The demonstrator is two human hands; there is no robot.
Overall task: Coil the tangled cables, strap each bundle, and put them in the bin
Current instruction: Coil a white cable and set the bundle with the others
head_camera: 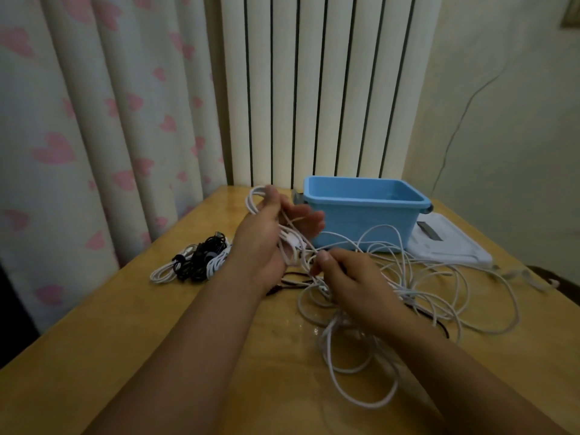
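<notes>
In the head view, loops of a white cable are gripped in the left hand, raised above the tabletop. A strand is pinched by the right hand over the tangled cables near the right edge. A blue bin is set at the far edge, strapped bundles by the left edge

Dim, soft indoor light; hands motion-blurred; wide-angle edge distortion.
</notes>
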